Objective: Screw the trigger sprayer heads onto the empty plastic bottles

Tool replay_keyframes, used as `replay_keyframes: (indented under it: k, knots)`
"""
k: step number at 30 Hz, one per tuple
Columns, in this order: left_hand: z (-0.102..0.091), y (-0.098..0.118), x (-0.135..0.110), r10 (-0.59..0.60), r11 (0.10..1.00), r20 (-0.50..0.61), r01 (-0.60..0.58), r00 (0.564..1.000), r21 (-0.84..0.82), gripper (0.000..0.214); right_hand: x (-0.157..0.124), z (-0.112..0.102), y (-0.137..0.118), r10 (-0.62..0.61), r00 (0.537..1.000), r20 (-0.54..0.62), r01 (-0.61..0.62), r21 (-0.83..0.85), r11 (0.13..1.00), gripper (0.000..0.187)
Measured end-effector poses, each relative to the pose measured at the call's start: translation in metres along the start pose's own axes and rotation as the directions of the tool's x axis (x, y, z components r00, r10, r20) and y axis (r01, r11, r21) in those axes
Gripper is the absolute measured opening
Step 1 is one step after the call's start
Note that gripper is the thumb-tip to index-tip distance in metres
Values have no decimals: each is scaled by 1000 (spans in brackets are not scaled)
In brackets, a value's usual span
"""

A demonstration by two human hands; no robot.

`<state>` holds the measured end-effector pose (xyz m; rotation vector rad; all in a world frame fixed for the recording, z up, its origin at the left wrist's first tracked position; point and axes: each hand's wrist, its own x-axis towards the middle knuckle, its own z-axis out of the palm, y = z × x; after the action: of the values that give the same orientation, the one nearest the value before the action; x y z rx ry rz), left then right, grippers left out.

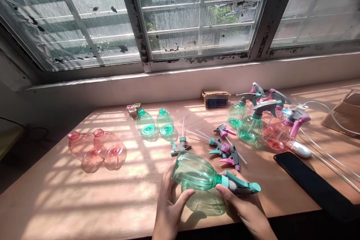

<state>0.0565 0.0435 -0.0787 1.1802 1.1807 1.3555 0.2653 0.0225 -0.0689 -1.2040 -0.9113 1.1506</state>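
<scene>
A clear green spray bottle lies sideways in my two hands above the front of the table. My left hand grips its base end, thumb below and fingers behind. At the neck, my right hand pinches the teal collar; the grey and teal spray head points right. Some of the right fingers are hidden behind the bottle. Just beyond the hands lie a loose grey and teal spray head and a pile of teal, pink and grey spray heads with thin tubes.
Two headless green bottles stand at the back, two headless pink bottles at the left. Several bottles with spray heads crowd the right, near a black phone, a white mouse and cables. A small box sits by the wall.
</scene>
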Motion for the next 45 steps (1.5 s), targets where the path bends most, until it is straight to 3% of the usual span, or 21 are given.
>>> replay_keyframes:
  k: [5, 9, 11, 16, 20, 23, 28, 32, 35, 40, 45]
  knots:
    - [7, 9, -7, -30, 989, 76, 41, 997, -144, 85, -1, -2, 0, 29, 998, 55, -30, 24, 999, 37]
    - [5, 11, -6, -53, 992, -9, 52, 999, -113, 100, -4, 0, -7, 28, 995, 100, -24, -42, 999, 36]
    - [3, 10, -5, -53, 996, -34, 50, 998, -78, 97, -4, 2, -9, 8, 996, 94, 1, -87, 996, 36]
    - [-1, 3, -2, -18, 1000, 31, 19, 999, -13, 77, -3, 2, -4, 49, 999, 13, -48, -48, 998, 39]
    - [1, -8, -3, -49, 995, 67, 55, 997, -80, 74, -1, -3, 5, 45, 995, -84, -49, -54, 997, 46]
    - [4, -9, -3, -65, 994, 80, 71, 995, -78, 76, -1, -4, 7, 30, 995, -92, -36, -68, 997, 44]
    - [5, 3, -4, -44, 998, 32, 46, 999, -39, 93, -4, 0, -5, 69, 998, 12, -68, -66, 995, 40]
    - [3, 8, -2, -28, 999, 31, 27, 999, 24, 92, -6, 2, -14, 79, 987, 139, -73, -47, 996, 36]
    - [3, 5, -2, 6, 997, 19, -8, 1000, 77, 83, -5, 1, -13, 75, 992, 98, -69, -68, 995, 37]
    - [5, -5, -3, -36, 999, 38, 36, 999, 16, 84, 0, -1, -2, 65, 997, -41, -66, -35, 997, 42]
    - [6, 0, -4, -59, 998, 42, 58, 997, 6, 93, 2, -5, -1, 24, 1000, -13, -25, -86, 996, 40]
